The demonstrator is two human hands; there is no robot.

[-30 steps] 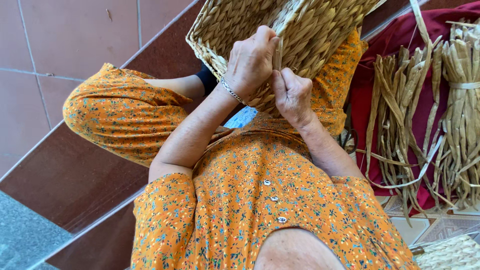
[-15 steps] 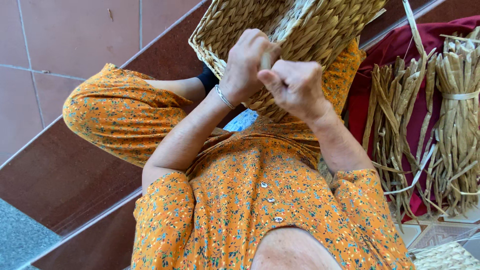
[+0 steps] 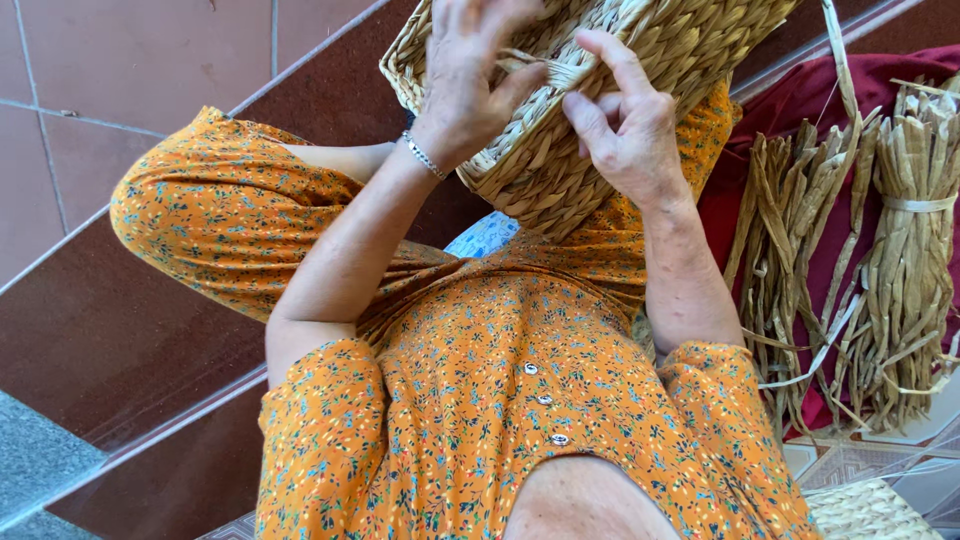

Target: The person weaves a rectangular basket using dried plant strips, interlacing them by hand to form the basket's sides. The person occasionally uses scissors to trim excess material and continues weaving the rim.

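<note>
Fingers [image 3: 520, 80] of both hands pinch a straw strand [image 3: 560, 68] on the basket [image 3: 560, 180] rim.

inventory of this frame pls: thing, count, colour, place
woven basket: 1, tan, top centre, on the lap
loose strand: 1, tan, at the basket rim, between both hands
dried fibre bundles: 2, tan, right, on the cloth
cloth: 1, dark red, right
tiled floor: reddish, left
bracelet: 1, silver, left wrist
orange floral clothing: centre
left hand: on the basket rim, pinching the strand
right hand: fingers on the rim
</note>
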